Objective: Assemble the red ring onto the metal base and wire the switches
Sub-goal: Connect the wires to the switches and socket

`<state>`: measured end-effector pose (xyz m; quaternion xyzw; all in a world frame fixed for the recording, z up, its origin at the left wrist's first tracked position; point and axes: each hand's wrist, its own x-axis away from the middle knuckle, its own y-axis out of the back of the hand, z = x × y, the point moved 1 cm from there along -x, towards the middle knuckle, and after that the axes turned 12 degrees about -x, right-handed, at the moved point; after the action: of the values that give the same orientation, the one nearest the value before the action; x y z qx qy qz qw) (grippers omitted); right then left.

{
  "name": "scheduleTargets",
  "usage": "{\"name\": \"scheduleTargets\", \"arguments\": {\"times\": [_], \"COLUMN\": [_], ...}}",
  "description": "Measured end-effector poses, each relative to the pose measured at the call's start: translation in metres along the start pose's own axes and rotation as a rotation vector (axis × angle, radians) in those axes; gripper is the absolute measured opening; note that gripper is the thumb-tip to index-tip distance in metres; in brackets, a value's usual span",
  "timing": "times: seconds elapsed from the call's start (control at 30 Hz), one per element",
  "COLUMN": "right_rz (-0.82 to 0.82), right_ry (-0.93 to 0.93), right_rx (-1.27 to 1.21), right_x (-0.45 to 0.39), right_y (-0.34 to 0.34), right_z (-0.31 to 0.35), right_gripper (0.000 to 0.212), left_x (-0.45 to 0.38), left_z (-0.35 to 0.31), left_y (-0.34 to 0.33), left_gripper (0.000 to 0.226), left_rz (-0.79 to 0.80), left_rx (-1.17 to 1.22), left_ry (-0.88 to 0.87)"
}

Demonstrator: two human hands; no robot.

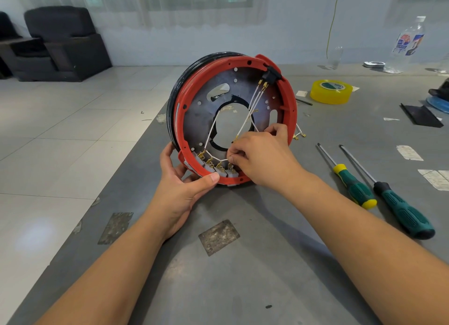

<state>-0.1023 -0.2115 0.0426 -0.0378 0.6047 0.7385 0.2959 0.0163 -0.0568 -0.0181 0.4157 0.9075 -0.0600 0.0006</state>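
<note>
The red ring (290,106) sits around the dark metal base (196,120), and the assembly stands tilted on its lower edge on the grey table (243,264). A row of grey switches (218,170) with brass terminals lines the ring's bottom inside. White wires (252,101) run from a black switch (271,75) at the top down to them. My left hand (179,186) grips the lower left rim, thumb on the red edge. My right hand (260,154) pinches a white wire end at the rightmost grey switches.
Two green-handled screwdrivers (352,178) (398,203) lie to the right of the assembly. A yellow tape roll (331,91), a black flat piece (421,116) and a clear bottle (408,45) stand farther back right. The table's left edge drops to a tiled floor; dark armchairs stand far left.
</note>
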Motion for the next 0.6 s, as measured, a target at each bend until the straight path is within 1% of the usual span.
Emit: {"name": "scheduleTargets", "arguments": {"times": [0.23,0.3,0.43,0.6], "right_rz": [0.017,0.016,0.010,0.016], "right_ry": [0.016,0.019,0.020,0.013], "right_rx": [0.006,0.004,-0.005,-0.032], "right_x": [-0.0004,-0.0003,-0.0002,-0.0008], "right_y": [-0.0001,0.0002,0.0003,0.0025], "right_z": [-0.0011,-0.0013,-0.0009,-0.0017], "right_gripper": [0.022,0.022,0.021,0.017], "left_x": [-0.0019,-0.0021,-0.0024,-0.0024], "left_z": [0.0020,0.0026,0.0020,0.0020], "left_y": [-0.0005,-0.0004,-0.0004,-0.0001], "left_gripper": [0.119,0.116,0.120,0.119], "left_rz": [-0.016,-0.021,-0.016,-0.013], "left_rx": [-0.033,-0.042,-0.030,-0.025], "left_ry": [0.003,-0.001,0.002,0.001]}}
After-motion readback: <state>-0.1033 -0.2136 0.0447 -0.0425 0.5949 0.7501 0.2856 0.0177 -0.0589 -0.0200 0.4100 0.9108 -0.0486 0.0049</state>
